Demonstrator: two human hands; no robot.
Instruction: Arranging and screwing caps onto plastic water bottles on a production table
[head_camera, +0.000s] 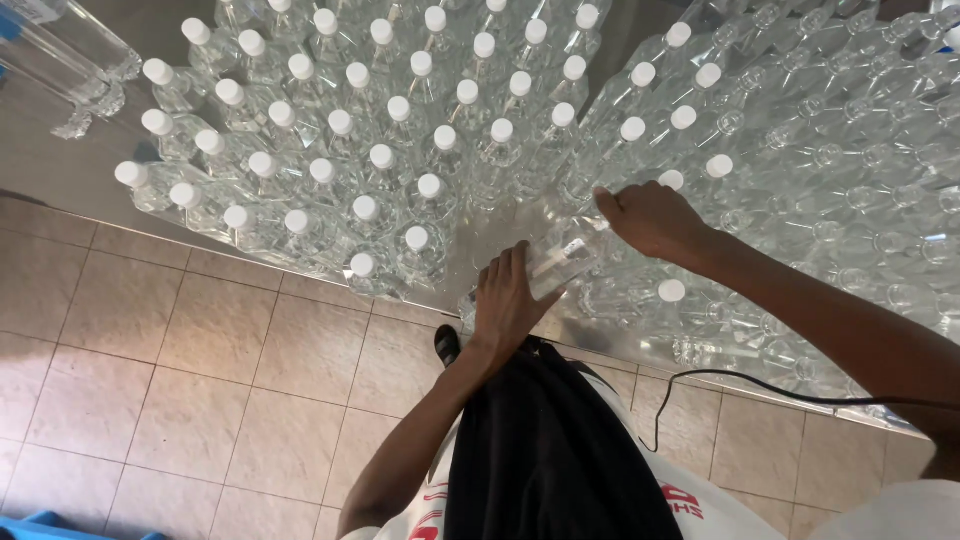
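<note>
At the near edge of a steel table (60, 170) — two hands on one clear plastic bottle (560, 262).

Left hand (507, 300) wraps around the bottle's lower body, fingers curled closed on it; right hand (655, 220) is closed at its top end, though whether it pinches a cap I cannot tell. The bottle tilts between them, just beside rows of white-capped bottles (380, 140) standing upright — uncapped ones (860, 150) crowd the right side. A black cable (760, 385) trails over the tiled floor (180, 390).
</note>
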